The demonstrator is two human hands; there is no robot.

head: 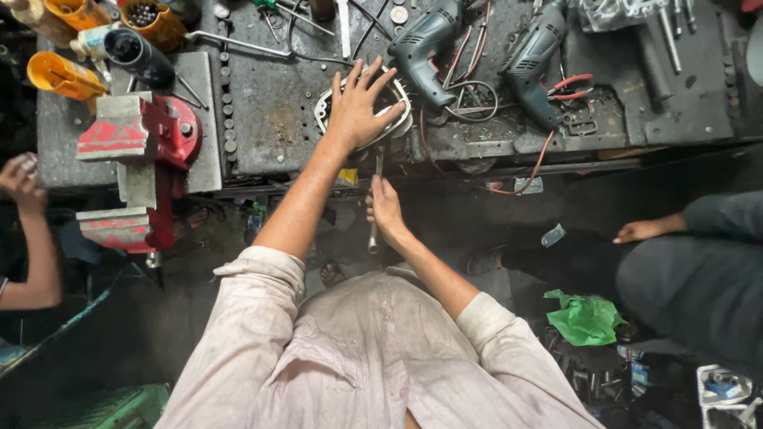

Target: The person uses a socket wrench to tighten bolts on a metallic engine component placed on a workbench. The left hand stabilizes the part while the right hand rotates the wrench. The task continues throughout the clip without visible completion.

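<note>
My left hand (358, 103) lies flat with the fingers spread, pressing down on a round metal ring (400, 95) that sits near the front edge of the table (270, 135). The hand grips nothing; the palm just covers most of the ring, so only its rim shows on the right and a little on the left. My right hand (385, 208) is lower, in front of the table edge, clenched around the shaft of a metal wrench (373, 238). The wrench stands nearly upright, its upper end reaching up toward the underside of the ring and its lower end sticking out below my fist

Just to the right of the ring lie two dark green power drills (425, 48) side by side, their cords looping over the table, with red-handled pliers (574, 86) beside the second one. On the left end of the table a red vise (151, 159) hangs over the edge. Behind it stand yellow plastic cups (63, 75) and a black can (135, 52). A long metal rod (238, 46) lies on the table behind my left hand

Another person's hand (20, 179) shows at the far left, and a second person's hand (644, 230) rests on a knee at the right. A green plastic bag (584, 318) lies on the floor near them
</note>
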